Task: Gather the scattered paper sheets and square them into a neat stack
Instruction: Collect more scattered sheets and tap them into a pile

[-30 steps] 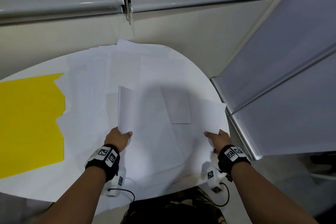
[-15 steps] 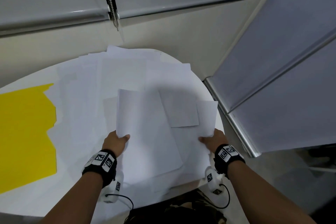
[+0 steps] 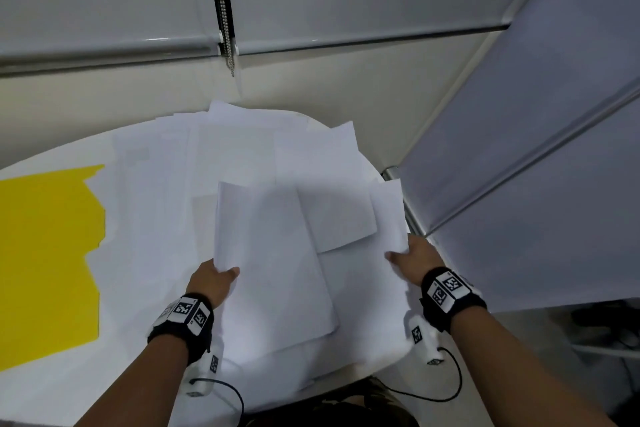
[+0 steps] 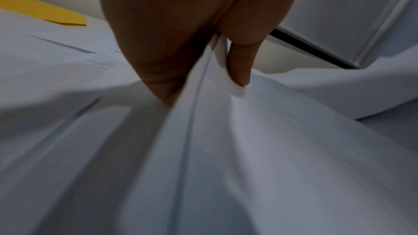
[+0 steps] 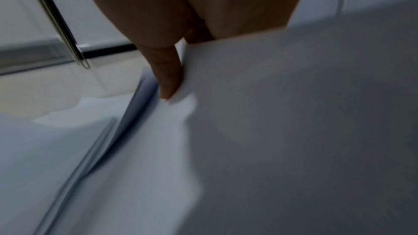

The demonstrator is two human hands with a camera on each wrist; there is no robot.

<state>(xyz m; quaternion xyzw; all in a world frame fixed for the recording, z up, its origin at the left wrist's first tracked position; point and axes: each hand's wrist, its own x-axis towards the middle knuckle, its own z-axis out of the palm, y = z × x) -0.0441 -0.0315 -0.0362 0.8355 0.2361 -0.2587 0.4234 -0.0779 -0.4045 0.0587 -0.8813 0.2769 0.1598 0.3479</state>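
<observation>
At 6 o'clock on the round table [image 3: 52,388], left hand [image 3: 211,282] and right hand [image 3: 414,258] pinch opposite edges of loosely gathered paper sheets [image 3: 277,270], more scattered toward 12 o'clock.

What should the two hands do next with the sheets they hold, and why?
Probably bring both hands closer together. The left hand pinches the left edge of the gathered sheets and the right hand the right edge, yet they overlap askew, and more loose sheets lie beyond on the table.
</observation>
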